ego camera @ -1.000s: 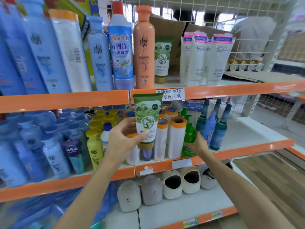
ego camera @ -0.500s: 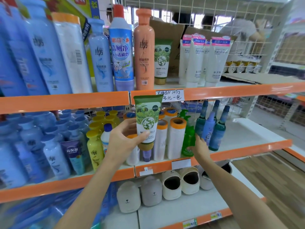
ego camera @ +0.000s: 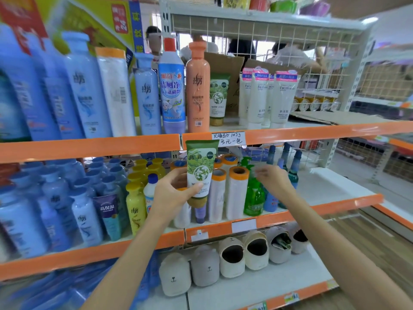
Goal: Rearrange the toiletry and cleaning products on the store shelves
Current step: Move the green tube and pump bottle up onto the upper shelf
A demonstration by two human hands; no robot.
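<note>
My left hand (ego camera: pixel 172 195) grips a green tube (ego camera: pixel 201 166) with a leaf picture, cap down, upright in front of the middle shelf (ego camera: pixel 335 204). A matching green tube (ego camera: pixel 219 97) stands on the upper shelf (ego camera: pixel 312 130) between an orange bottle (ego camera: pixel 197 86) and white facial tubes (ego camera: pixel 257 97). My right hand (ego camera: pixel 274 182) hovers with fingers apart just right of a green pump bottle (ego camera: pixel 253 198) on the middle shelf, fingertips near its pump head, and holds nothing.
White rolls with orange ends (ego camera: pixel 237 193) stand behind the held tube. Dark teal bottles (ego camera: pixel 295 166) are beyond my right hand. Blue and yellow bottles (ego camera: pixel 134 198) crowd the left. Slippers (ego camera: pixel 232 256) line the bottom shelf. Wire mesh (ego camera: pixel 268 41) backs the upper shelf; people stand behind it.
My right hand has come off the green pump bottle's base and risen to its pump head. The view has tilted upward. My left hand keeps the green tube in the same place.
</note>
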